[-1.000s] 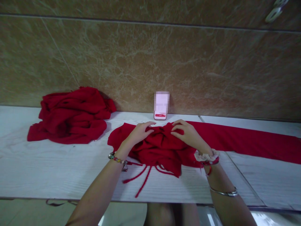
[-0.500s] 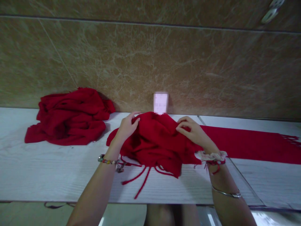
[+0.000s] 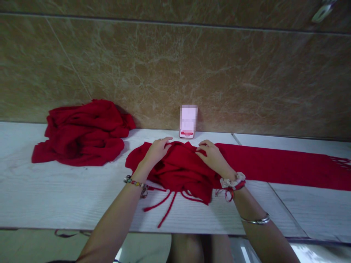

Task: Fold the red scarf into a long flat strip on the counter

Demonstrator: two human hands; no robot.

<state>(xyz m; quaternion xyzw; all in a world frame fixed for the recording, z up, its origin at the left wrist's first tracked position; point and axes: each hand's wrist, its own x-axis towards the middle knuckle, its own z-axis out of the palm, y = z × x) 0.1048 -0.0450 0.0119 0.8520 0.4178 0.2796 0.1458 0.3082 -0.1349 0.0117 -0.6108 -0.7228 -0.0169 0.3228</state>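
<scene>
A long red scarf (image 3: 274, 164) lies across the white table (image 3: 55, 197), with its near end bunched into folds in front of me and its fringe strands (image 3: 167, 206) trailing toward the table's front edge. My left hand (image 3: 157, 151) rests on the left top of the bunched folds with its fingers curled into the cloth. On the right top of the folds, my right hand (image 3: 210, 155) pinches the cloth. The scarf's other end stretches flat to the right, with fringe at the far right edge.
A heap of crumpled red cloth (image 3: 85, 133) sits at the back left of the table. A small card-like object (image 3: 188, 122) leans against the brown marble wall (image 3: 175, 73) just behind the scarf. A seam in the tabletop runs at the right.
Half a second ago both hands held the bunched scarf lifted in a hump hiding the card's base. Now the cloth is pressed back down flat and the card shows fully.
</scene>
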